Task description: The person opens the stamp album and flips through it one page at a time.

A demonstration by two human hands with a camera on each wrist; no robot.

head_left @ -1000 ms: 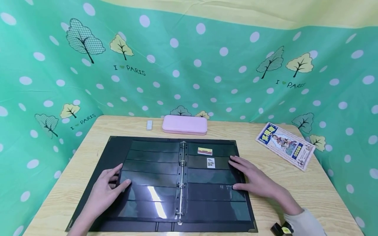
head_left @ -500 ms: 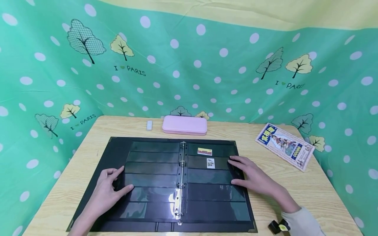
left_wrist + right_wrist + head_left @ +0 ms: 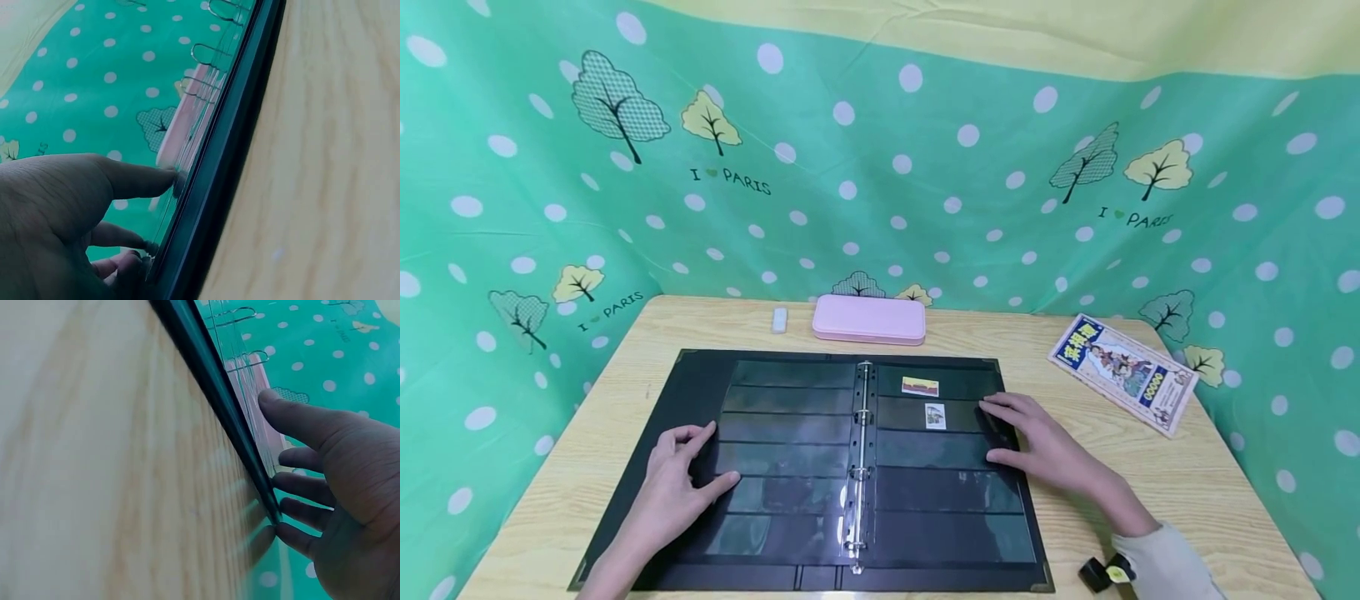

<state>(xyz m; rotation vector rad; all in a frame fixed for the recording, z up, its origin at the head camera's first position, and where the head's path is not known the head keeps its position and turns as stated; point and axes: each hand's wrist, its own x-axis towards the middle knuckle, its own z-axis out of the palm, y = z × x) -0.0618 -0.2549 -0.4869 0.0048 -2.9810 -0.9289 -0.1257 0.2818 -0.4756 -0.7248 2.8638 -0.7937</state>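
Note:
A black ring-bound stamp album (image 3: 700,375) lies spread on the table, its dark pocket pages joined by metal rings (image 3: 862,467). Two stamps sit in the upper pockets of the right page: a red-and-yellow stamp (image 3: 920,386) and, below it, a pale stamp (image 3: 936,416). My left hand (image 3: 666,492) rests at the left page's outer edge, thumb and fingertips touching it in the left wrist view. At the album's right edge is my right hand (image 3: 1048,442), its fingers relaxed and spread; the right wrist view shows its thumb raised off the page.
Behind the album stand a pink case (image 3: 868,319) and a small whitish block (image 3: 779,320). A printed paper booklet (image 3: 1123,373) lies at the right rear. A patterned green curtain (image 3: 880,183) closes off the table's back and sides.
My left thumb and fingers have shifted slightly inward on the left page, and the bright glare on that page has faded. The right hand has edged a little leftward. The stamps stay put.

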